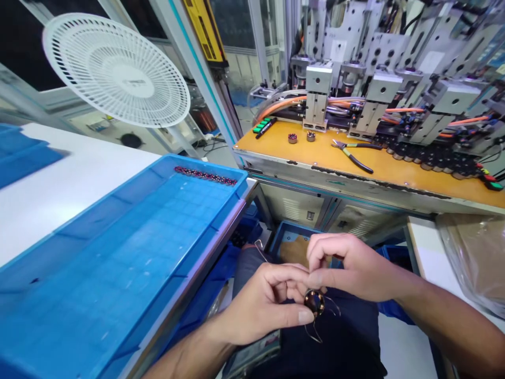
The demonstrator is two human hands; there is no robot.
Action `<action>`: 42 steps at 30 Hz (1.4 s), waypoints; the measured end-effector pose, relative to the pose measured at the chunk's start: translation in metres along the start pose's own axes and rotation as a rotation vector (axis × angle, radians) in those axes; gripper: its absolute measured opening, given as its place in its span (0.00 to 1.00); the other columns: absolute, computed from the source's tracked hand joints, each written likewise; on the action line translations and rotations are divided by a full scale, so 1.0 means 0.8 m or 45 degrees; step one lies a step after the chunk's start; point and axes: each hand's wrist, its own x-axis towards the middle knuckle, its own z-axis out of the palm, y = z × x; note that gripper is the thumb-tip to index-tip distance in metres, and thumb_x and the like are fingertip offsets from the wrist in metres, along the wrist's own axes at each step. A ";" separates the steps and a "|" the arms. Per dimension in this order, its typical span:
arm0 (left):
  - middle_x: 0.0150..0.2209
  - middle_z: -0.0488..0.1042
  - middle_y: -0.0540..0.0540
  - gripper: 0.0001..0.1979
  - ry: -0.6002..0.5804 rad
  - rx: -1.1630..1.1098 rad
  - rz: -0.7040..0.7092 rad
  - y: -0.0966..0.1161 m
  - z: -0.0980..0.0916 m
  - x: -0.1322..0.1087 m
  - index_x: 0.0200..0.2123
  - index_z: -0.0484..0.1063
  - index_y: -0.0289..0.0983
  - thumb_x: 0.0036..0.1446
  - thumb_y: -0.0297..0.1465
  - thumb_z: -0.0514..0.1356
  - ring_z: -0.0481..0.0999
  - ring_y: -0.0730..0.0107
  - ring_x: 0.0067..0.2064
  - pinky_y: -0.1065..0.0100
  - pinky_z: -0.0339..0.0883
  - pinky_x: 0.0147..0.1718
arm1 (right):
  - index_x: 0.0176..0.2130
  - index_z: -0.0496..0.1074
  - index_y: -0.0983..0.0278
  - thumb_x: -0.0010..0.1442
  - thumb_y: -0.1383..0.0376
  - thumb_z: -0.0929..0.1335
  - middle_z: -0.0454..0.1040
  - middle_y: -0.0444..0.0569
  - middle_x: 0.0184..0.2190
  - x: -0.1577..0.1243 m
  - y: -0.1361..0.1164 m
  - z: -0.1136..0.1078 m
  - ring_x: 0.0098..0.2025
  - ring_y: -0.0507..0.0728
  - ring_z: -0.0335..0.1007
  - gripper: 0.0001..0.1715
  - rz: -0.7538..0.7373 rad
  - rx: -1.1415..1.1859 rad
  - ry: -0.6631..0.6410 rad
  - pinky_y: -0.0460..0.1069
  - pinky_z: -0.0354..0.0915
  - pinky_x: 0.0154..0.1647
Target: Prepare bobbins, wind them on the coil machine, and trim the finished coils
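Over my lap, my left hand (268, 302) grips a small round motor stator (314, 303) between thumb and fingers. Copper windings show around its dark centre, and thin loose wire ends (313, 334) stick out below and to the right. My right hand (347, 266) is closed in a pinch at the stator's upper edge, its fingertips against my left fingers. Whatever lies between those right fingertips is hidden. Another bent wire (259, 246) sticks up left of my hands; where it ends I cannot tell.
A blue tray (130, 252) at left holds a row of stators (205, 175) along its far end. On the orange bench (272, 147) lie two stators, cutting pliers (355, 153), a marker and a row of dark parts beneath the machine (384, 87). A white fan (118, 73) stands behind.
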 end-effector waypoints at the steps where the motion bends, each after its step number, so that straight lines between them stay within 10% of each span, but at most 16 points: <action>1: 0.35 0.75 0.49 0.13 0.017 -0.025 0.036 -0.001 -0.001 -0.001 0.39 0.81 0.38 0.47 0.26 0.72 0.69 0.82 0.30 0.79 0.64 0.31 | 0.28 0.70 0.65 0.60 0.63 0.70 0.67 0.42 0.28 -0.004 0.002 0.002 0.31 0.49 0.62 0.11 0.048 0.017 0.068 0.45 0.60 0.33; 14: 0.41 0.75 0.46 0.14 0.014 -0.007 0.238 -0.003 0.003 0.001 0.40 0.82 0.40 0.49 0.21 0.69 0.74 0.81 0.33 0.79 0.69 0.34 | 0.30 0.72 0.66 0.58 0.64 0.70 0.64 0.37 0.20 -0.028 -0.019 0.011 0.23 0.45 0.54 0.07 0.529 0.090 0.089 0.43 0.51 0.23; 24: 0.40 0.73 0.46 0.15 -0.097 -0.144 0.199 -0.005 0.000 0.003 0.41 0.82 0.39 0.46 0.26 0.72 0.75 0.80 0.33 0.78 0.70 0.35 | 0.32 0.72 0.62 0.64 0.64 0.66 0.70 0.38 0.27 -0.044 -0.017 0.020 0.30 0.46 0.61 0.09 0.171 -0.247 0.098 0.44 0.57 0.33; 42: 0.38 0.70 0.48 0.16 -0.091 -0.171 0.289 -0.011 0.000 0.006 0.36 0.81 0.35 0.41 0.27 0.75 0.73 0.82 0.30 0.79 0.69 0.31 | 0.34 0.71 0.62 0.65 0.64 0.66 0.72 0.40 0.30 -0.067 -0.020 0.017 0.31 0.46 0.67 0.06 0.097 -0.445 -0.053 0.42 0.62 0.35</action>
